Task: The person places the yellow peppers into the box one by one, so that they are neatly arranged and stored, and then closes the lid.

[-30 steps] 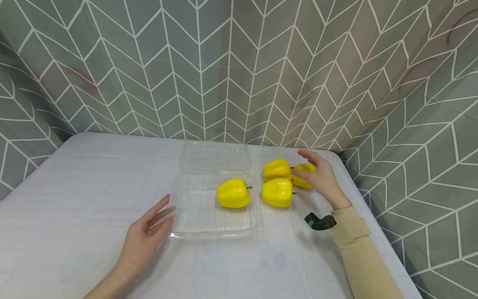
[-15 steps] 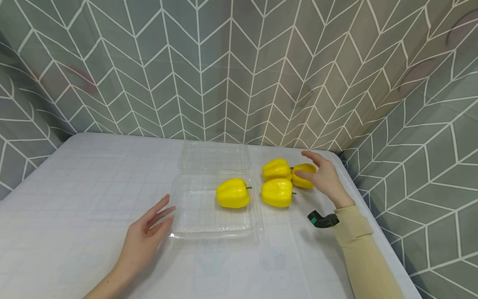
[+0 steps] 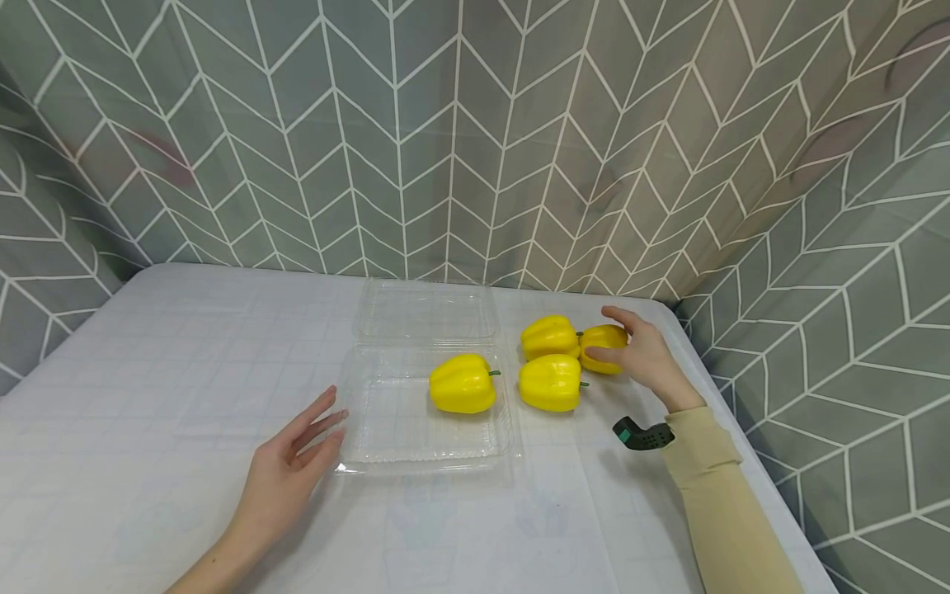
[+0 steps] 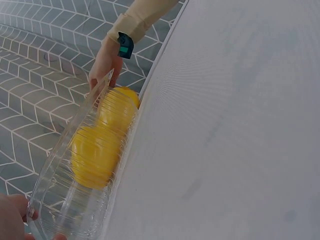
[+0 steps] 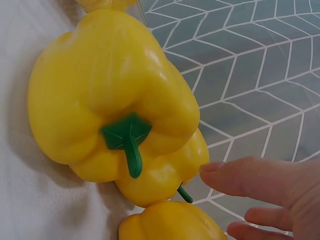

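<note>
A clear plastic clamshell box (image 3: 386, 433) lies with its lid (image 3: 426, 313) folded back, and one yellow bell pepper (image 3: 463, 384) sits in its right half. My left hand (image 3: 289, 462) rests at the box's left edge, fingers loosely extended; firm contact cannot be told. Right of the box lie a back pepper (image 3: 547, 338), a front pepper (image 3: 549, 384) and a far-right pepper (image 3: 604, 338). Around the far-right one my right hand (image 3: 647, 359) spreads thumb and fingers without closing, partly hiding it. In the right wrist view, the thumb points towards the peppers' green stems (image 5: 132, 145).
A white cloth (image 3: 185, 371) covers the table. Grey chevron-patterned curtains (image 3: 430, 148) stand along its back and sides. A black wrist camera (image 3: 641, 435) juts inward from the right sleeve (image 3: 712, 487).
My right hand has shifted slightly right, then lowered a little around the far-right pepper, its fingers staying spread. The left hand, the box and the peppers look unmoved.
</note>
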Demonstrator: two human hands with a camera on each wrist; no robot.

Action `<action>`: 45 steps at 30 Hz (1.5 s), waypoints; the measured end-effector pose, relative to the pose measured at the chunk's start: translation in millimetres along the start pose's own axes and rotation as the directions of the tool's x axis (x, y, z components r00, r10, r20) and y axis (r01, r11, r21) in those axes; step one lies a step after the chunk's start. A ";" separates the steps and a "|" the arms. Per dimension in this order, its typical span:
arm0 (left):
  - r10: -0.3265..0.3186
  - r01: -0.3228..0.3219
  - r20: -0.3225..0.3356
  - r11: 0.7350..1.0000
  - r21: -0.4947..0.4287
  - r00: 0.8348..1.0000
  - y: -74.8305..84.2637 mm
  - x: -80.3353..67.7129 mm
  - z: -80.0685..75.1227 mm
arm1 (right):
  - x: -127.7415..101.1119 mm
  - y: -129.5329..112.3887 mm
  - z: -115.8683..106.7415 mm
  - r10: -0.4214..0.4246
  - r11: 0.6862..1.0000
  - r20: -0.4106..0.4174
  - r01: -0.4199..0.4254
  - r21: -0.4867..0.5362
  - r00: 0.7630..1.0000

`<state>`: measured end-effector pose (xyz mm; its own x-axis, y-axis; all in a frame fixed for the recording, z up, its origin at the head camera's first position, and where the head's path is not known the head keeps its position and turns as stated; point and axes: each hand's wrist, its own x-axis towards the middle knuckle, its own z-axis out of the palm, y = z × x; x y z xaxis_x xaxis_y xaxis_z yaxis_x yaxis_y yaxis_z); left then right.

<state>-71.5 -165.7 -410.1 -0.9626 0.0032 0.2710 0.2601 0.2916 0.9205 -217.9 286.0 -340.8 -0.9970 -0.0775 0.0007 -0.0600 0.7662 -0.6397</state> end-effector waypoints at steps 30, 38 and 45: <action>0.015 -0.015 -0.006 1.000 -0.001 1.000 -1.6 0.0 -0.2 | 5.9 18.5 -0.5 0.095 0.995 0.057 -0.097 0.028 0.994; 0.008 -0.008 -0.004 1.000 0.002 1.000 0.9 0.4 0.0 | 4.8 17.7 -2.2 0.136 0.991 0.071 -0.137 0.003 0.988; 0.000 0.000 -0.002 1.000 -0.009 1.000 1.8 0.0 0.0 | 4.6 20.5 -2.0 0.159 0.987 0.100 -0.161 0.021 0.982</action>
<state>-71.1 -165.2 -408.5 -0.9625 0.0015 0.2712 0.2605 0.2827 0.9231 -223.8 302.7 -352.4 -0.9840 -0.0180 -0.1774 0.1029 0.7551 -0.6474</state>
